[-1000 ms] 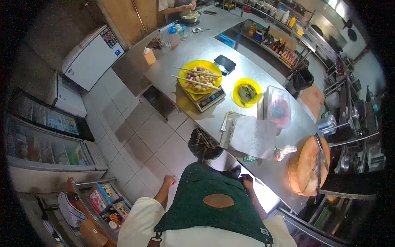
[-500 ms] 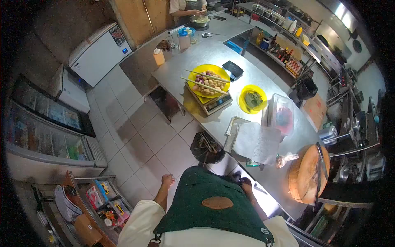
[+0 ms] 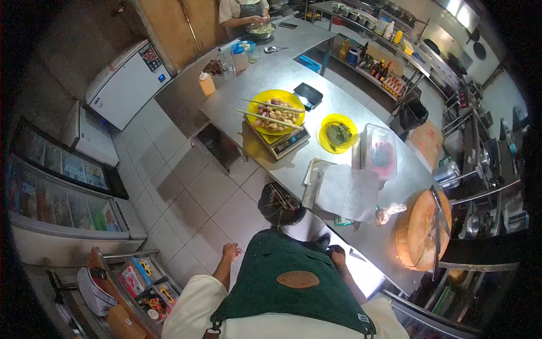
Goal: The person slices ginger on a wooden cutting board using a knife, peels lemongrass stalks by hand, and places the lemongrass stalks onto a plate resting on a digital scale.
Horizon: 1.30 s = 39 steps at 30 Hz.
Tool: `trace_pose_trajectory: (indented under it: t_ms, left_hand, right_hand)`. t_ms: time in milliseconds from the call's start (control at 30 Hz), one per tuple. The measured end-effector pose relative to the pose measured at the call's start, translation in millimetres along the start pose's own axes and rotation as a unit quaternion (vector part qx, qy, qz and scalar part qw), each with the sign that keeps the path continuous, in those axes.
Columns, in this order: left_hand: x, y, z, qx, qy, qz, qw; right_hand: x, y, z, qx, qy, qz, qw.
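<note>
My left hand (image 3: pixel 231 251) hangs over the tiled floor beside the green apron (image 3: pixel 282 277), its fingers loosely curled and too small to make out. My right hand (image 3: pixel 337 254) is low at the apron's right side, near the table edge, its fingers dark and unclear. On the steel table, a yellow plate (image 3: pixel 256 114) of shallots and garlic-like pieces, with two pale stalks across it, rests on a scale (image 3: pixel 291 144). A second yellow plate (image 3: pixel 350 124) holds green leaves. Nearer me lie an open notebook (image 3: pixel 347 195) and a plastic bag (image 3: pixel 390 212).
A round chopping block (image 3: pixel 415 231) bears knives (image 3: pixel 437 243). A lidded clear container (image 3: pixel 380 150) is beside the leaves. A black bin (image 3: pixel 279 206) stands by the table edge. Across the table, a co-worker (image 3: pixel 243 14) has both hands over a metal bowl (image 3: pixel 261 34).
The whole view has shifted slightly, first one way and then back. My hands stay low beside the apron, with little movement. The objects on the table keep their places.
</note>
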State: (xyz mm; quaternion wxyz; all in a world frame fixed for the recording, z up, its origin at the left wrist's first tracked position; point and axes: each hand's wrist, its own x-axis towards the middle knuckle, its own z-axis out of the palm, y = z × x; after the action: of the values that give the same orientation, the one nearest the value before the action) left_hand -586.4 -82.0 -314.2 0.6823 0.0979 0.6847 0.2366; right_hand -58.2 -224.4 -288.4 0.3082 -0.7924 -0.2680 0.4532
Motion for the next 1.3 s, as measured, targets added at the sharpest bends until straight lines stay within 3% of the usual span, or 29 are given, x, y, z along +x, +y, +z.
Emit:
trace_pose_trajectory:
  t_ms: [167,267,400,467,533,600,667,800,1033,1133,1300]
  left_hand:
    - [-14,3,6,-0.006,0.046,0.012,0.999]
    - [-8,-4,-1,-0.028,0.033,0.026,0.999]
    - [-5,-8,-6,0.010,0.028,0.035,0.999]
    - [17,-26,-22,0.003,-0.066,0.044,0.997]
    - [1,-18,-13,0.014,-0.024,0.032,0.999]
    - [-16,-12,-5,0.022,0.020,0.020,0.999]
    - [-22,-11,-2,0.012,0.048,0.037,0.998]
    - [-4,-21,-17,-0.024,-0.013,0.023,0.999]
    - [-15,-7,-1,-0.003,0.028,0.034,0.999]
    - [-19,-3,2,0.025,0.045,0.040,0.998]
    - [-15,-5,2,0.047,0.059,0.025,0.997]
  right_hand:
    - [-9,-20,-4,-0.072,-0.003,-0.079,0.994]
    - [-6,-23,1,-0.044,-0.002,-0.027,0.999]
    - [0,-15,4,-0.042,-0.003,-0.041,0.998]
    - [-15,-49,-3,-0.201,-0.016,-0.082,0.976]
    - [-9,-33,-2,-0.200,-0.022,-0.112,0.973]
    - [-4,-31,1,-0.183,-0.012,-0.049,0.982]
    - [-1,-19,3,-0.201,-0.010,-0.081,0.976]
    - [-19,-47,-3,-0.230,-0.014,-0.109,0.967]
    - [-14,-42,0,-0.215,-0.025,-0.103,0.971]
    - [5,-4,7,-0.182,-0.006,-0.108,0.977]
    - [5,-4,10,-0.120,0.001,-0.060,0.991]
